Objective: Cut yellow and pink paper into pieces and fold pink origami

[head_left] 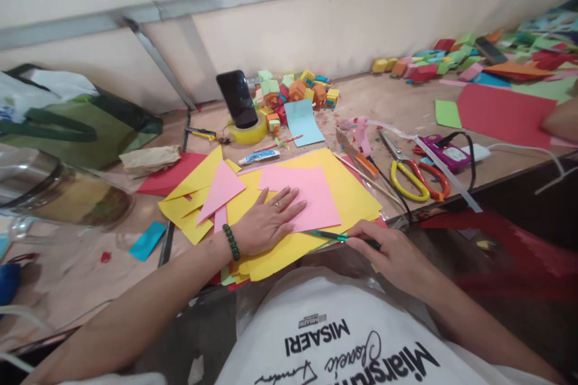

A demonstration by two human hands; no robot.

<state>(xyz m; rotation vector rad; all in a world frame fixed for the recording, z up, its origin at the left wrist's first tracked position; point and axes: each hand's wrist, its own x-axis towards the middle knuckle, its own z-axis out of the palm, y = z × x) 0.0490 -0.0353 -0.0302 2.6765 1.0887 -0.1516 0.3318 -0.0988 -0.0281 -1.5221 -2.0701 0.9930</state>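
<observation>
My left hand [266, 221] lies flat with fingers spread on a pink paper sheet [311, 195], which rests on a stack of yellow sheets [347, 189]. A green bead bracelet sits on that wrist. My right hand [391, 249] is closed round a green pencil [332, 235] at the near edge of the stack, its tip pointing left toward the pink sheet. A pink paper triangle [221, 187] lies on the yellow sheets to the left.
Yellow-handled scissors [406, 177], orange-handled scissors [433, 177], a pink glue gun [361, 132], a glue tube [259, 157], a phone [237, 99] propped in a tape roll, small paper boxes [298, 90], a red sheet [506, 114], a green bag [76, 120]. Another person's arm [562, 120] at far right.
</observation>
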